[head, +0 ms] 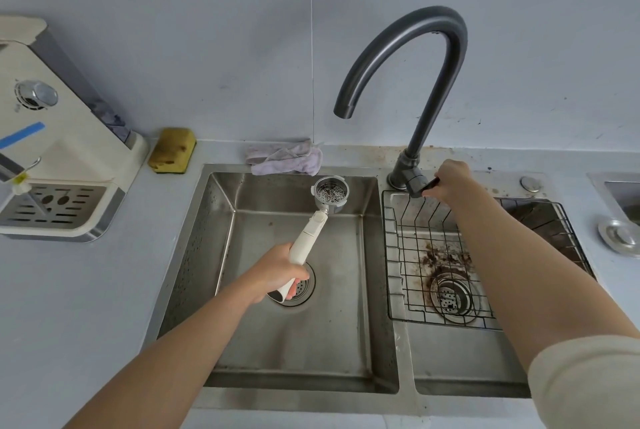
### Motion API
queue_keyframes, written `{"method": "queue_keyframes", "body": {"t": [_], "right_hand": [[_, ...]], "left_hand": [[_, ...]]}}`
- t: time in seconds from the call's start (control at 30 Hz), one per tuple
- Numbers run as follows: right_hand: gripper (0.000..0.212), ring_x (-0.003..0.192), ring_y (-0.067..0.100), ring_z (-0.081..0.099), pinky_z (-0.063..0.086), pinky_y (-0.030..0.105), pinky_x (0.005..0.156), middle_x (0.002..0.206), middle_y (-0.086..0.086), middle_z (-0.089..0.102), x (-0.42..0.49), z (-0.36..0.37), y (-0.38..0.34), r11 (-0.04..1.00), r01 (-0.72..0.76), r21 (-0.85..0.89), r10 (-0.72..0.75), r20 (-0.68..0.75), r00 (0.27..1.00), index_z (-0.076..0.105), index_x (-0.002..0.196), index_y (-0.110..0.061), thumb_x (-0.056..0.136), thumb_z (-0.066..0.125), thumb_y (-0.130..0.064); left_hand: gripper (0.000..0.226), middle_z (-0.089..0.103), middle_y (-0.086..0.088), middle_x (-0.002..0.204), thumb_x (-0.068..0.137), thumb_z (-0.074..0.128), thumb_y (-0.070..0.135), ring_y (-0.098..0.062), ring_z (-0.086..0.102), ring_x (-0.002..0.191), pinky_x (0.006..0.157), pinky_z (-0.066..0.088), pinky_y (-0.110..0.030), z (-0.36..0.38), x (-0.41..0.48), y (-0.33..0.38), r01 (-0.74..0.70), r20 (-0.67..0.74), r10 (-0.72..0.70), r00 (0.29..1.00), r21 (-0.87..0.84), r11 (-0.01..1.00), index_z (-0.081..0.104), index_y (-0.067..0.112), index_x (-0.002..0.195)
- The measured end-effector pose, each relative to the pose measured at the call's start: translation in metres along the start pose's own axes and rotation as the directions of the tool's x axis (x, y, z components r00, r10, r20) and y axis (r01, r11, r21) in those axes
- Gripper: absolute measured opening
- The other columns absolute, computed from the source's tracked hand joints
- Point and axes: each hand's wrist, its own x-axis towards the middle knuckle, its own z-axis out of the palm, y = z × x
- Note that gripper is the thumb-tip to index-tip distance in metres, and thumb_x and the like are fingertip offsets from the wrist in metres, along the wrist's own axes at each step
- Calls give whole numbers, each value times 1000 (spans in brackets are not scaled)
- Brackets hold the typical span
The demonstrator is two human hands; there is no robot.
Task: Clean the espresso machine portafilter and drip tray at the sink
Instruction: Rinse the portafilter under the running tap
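Left hand (pixel 277 267) grasped the cream-handled steel portafilter (pixel 329 195) at frame centre; right hand (pixel 450 181) pinched the dark faucet lever (pixel 429 183).

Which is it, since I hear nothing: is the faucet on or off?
Off: no water falls from the faucet onto the portafilter; the right hand grips its lever.

One view only, worn on the person's head. It looks forward and steeply down over the sink (pixel 346 331) and faces the wall (pixel 207 48) behind it. Close range: both forearms enter from the bottom edge, with the left hand (pixel 277 271) and right hand (pixel 450 179) mid-frame. The wide-angle lens bows the counter (pixel 86 307) at the sides. The machine (pixel 69 158) is cut off by the left edge, and the faucet (pixel 433 48) stands upper centre-right.
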Motion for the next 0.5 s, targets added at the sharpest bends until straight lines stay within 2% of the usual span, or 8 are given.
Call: {"method": "queue_keyframes", "body": {"t": [0.2, 0.5], "right_hand": [[49, 51, 6, 27, 18, 16, 45, 58, -4, 29, 4, 2, 2, 990, 52, -132, -51, 14, 999, 35, 54, -14, 89, 54, -42], [47, 51, 6, 28, 19, 16, 45, 58, -4, 30, 3, 4, 3, 993, 41, -109, -40, 8, 999, 35, 54, -14, 89, 55, -40]], "left_hand": [[21, 44, -5, 53, 78, 55, -7, -15, 41, 31, 36, 36, -17, 0, 0, 4, -18, 1, 18, 1000, 0, 1000, 40, 9, 78], [21, 46, -5, 55, 78, 55, -6, -13, 43, 30, 35, 36, -16, -1, 0, 4, -15, 10, 15, 1000, 10, 1000, 40, 9, 78]]}}
